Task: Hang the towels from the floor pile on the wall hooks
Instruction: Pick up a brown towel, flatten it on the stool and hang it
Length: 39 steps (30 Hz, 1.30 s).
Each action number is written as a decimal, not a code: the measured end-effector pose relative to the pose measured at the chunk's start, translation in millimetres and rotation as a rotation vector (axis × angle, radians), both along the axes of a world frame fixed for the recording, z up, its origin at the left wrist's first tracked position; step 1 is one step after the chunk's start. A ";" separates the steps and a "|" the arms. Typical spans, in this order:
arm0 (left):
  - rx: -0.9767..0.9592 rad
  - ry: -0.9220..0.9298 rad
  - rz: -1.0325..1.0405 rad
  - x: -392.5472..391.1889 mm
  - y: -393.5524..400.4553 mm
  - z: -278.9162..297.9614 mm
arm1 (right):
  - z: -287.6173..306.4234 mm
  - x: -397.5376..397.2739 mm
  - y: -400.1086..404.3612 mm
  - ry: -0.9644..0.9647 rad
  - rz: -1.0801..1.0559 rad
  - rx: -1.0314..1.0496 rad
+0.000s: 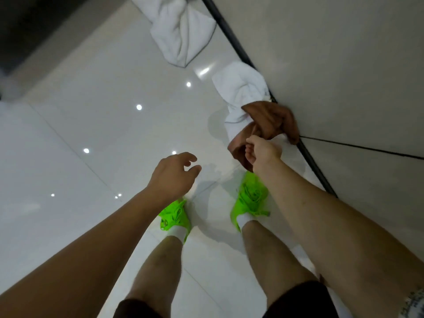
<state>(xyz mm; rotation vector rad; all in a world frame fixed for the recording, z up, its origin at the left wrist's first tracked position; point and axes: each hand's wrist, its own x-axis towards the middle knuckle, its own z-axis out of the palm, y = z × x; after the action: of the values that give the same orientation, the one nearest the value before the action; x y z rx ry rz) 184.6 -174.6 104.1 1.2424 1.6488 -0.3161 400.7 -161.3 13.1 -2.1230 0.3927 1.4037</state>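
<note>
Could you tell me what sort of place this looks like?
Probably a bathroom or hotel room: glossy white tiled floor, white towels and a brown towel heaped by the wall.

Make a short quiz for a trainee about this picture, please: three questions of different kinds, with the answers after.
1. True or false: the right hand pinches the crumpled brown cloth towel.
2. Multiple choice: the open left hand is
A. gripping a white towel
B. holding nothing, above the glossy white tiled floor
C. pressing on the wall
3. Fill in: the small crumpled white cloth towel lies against the dark ____ strip at the foot of the wall, nearer the person than the large crumpled white cloth towel.

Key: 1 true; 2 B; 3 baseboard.
</note>
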 end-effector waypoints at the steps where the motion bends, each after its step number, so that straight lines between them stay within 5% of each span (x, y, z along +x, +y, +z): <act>1: 0.024 -0.007 -0.001 4.2 9.3 22.8 | 27.1 1.9 8.0 0.016 -0.002 0.023; 8: 0.148 -0.075 -0.001 41.9 63.4 194.4 | 237.2 12.0 41.6 0.125 0.169 0.207; 15: 0.224 -0.298 -0.249 74.1 88.3 376.2 | 449.5 6.5 68.9 0.209 0.151 0.538; 22: 0.761 -0.347 -0.272 77.2 116.7 518.8 | 632.5 -4.3 67.6 -0.019 0.138 0.882; 29: 0.932 -0.660 -0.311 74.7 94.1 644.7 | 739.8 -0.6 -24.9 -0.297 0.143 1.022; 39: 0.867 -0.952 -0.686 123.7 -49.8 765.3 | 818.8 1.7 -177.4 -0.803 0.357 1.070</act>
<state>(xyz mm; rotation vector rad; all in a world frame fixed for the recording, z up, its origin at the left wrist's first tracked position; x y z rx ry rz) 308.2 -224.4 869.5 2.1320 0.4514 0.5969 402.4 -338.7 832.0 -1.6153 -0.8884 0.5344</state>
